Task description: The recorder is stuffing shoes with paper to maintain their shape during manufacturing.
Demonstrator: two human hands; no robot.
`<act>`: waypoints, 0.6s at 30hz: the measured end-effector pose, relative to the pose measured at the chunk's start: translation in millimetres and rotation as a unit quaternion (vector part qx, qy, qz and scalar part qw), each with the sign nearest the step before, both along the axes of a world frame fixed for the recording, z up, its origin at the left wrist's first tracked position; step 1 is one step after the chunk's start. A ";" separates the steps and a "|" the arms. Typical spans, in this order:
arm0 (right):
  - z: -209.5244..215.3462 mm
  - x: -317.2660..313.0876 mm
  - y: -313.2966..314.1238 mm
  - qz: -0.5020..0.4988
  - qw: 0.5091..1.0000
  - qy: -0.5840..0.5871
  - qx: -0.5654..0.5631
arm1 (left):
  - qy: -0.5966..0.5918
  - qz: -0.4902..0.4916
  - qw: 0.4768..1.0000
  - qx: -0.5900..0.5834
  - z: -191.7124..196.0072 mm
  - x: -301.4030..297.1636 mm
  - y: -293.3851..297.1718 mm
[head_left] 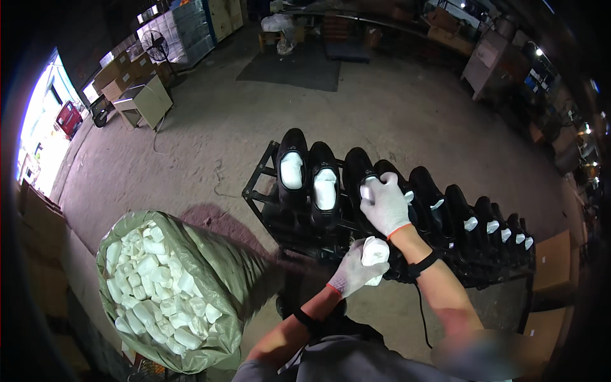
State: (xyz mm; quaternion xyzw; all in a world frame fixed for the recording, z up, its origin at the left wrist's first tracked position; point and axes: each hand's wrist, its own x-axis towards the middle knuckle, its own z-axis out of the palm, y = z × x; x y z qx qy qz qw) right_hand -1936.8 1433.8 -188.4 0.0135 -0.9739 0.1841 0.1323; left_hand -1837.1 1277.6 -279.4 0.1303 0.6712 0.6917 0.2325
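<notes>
Holding a white paper wad (375, 253) in curled left fingers (354, 272), just short of the black shoe (360, 184); beyond, right fingers (384, 202) pressed closed on another wad at that shoe's opening, long axis running away, right hand nearer.

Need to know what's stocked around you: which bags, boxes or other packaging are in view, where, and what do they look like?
Large bag: floor at the person's left, translucent greenish plastic, open, full of white paper wads.
Cardboard boxes: far left by the wall, brown, stacked.
Cardboard boxes: right of the shoe rack, brown, flat-sided.
White plastic bag: far back, crumpled.
No legible labels or screens.
</notes>
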 end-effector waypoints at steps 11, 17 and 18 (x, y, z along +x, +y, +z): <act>4.2 9.3 21.2 0.028 0.988 0.138 0.056 | -0.191 0.011 0.964 0.183 12.2 -3.1 -18.3; 36.5 120.0 61.4 0.061 0.908 -0.210 -0.357 | 0.406 0.050 0.889 -0.207 56.4 4.4 9.4; 44.6 129.1 67.3 0.102 0.926 -0.212 -0.297 | 0.409 0.044 0.888 -0.206 59.3 4.1 16.1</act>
